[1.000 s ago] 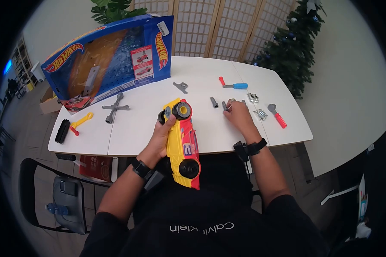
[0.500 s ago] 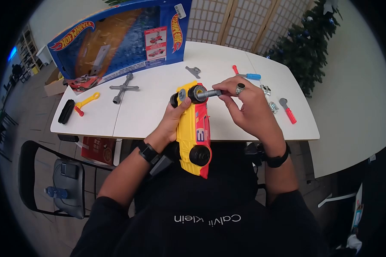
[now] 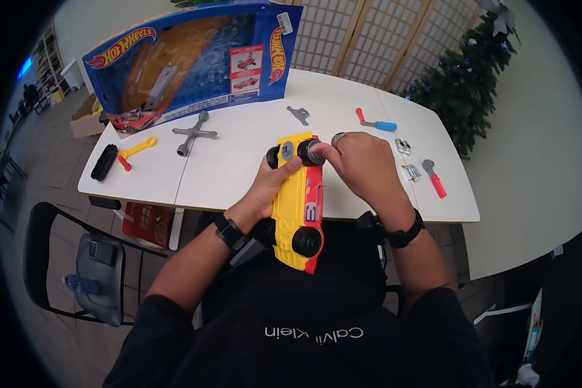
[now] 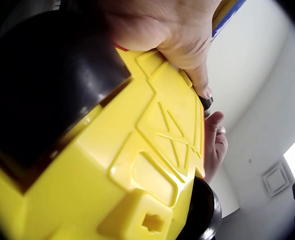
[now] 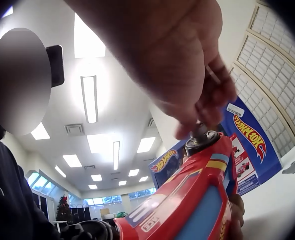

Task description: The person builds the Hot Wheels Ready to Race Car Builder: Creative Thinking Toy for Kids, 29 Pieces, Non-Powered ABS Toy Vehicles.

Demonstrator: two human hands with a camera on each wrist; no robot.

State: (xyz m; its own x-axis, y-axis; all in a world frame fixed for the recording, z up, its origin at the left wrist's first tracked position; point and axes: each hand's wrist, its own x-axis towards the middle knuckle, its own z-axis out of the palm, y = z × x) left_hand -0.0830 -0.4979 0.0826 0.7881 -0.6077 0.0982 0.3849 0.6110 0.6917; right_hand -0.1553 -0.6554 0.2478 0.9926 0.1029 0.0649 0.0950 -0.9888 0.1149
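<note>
A yellow and red toy car is gripped near its upper end by the left hand, whose thumb lies on the yellow underside beside a grey round piece. At the car's upper right wheel are the thumb and fingers of the right hand. In the right wrist view they pinch the end of a grey bolt at the hub of that wheel; the bolt's shaft is hidden. The left wrist view shows the car's yellow underside close up, with the left thumb along its edge.
Behind stands a blue toy box. On the table lie a grey cross wrench, yellow wrench, black part, grey piece, blue-handled crank, shiny silver parts and red-handled tool.
The right hand took a grey bolt from the table and brought it left to the car's wheel. Its shaft, visible half a second ago, is now hidden, and the fingers are closer to the wheel.
</note>
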